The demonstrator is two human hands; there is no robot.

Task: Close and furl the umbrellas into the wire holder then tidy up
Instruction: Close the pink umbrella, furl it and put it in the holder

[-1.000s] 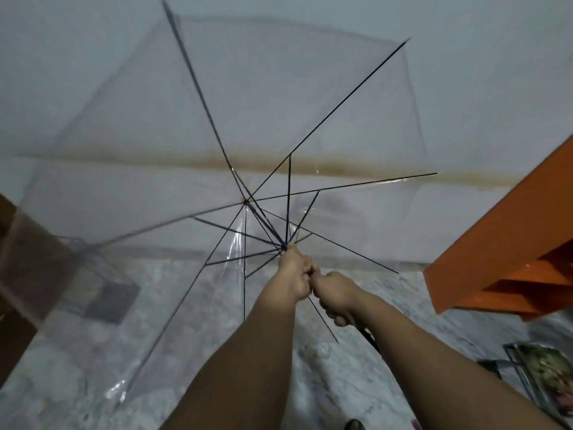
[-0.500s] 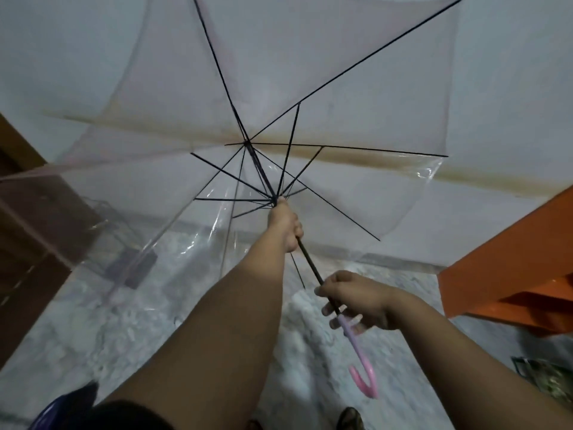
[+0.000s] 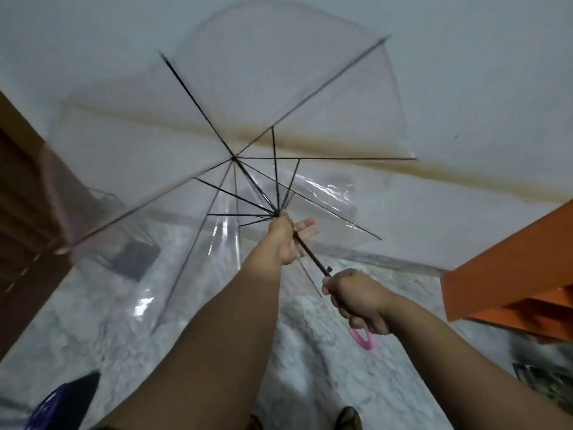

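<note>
So this is pretty early in the job as far as I can tell. The clear plastic dome umbrella with thin black ribs is spread wide open, held up in front of the pale wall, so nothing is closed or furled yet. The right hand has its fingers clenched around the curved pink plastic handle, which pokes out just below them. The slim black metal shaft runs up and away from those fingers to the left hand, which sits right at the hub where the struts meet; its palm is against the shaft but the fingers look straightened and released, not wrapped around anything. My guess is it's about to pull the runner down. What looks like the wire holder sits on the marbled grey stone floor, well apart from both sets of fingers, off to the left, seen blurry through the canopy. So closing, furling, dropping it in and the tidying are all left to do.
</note>
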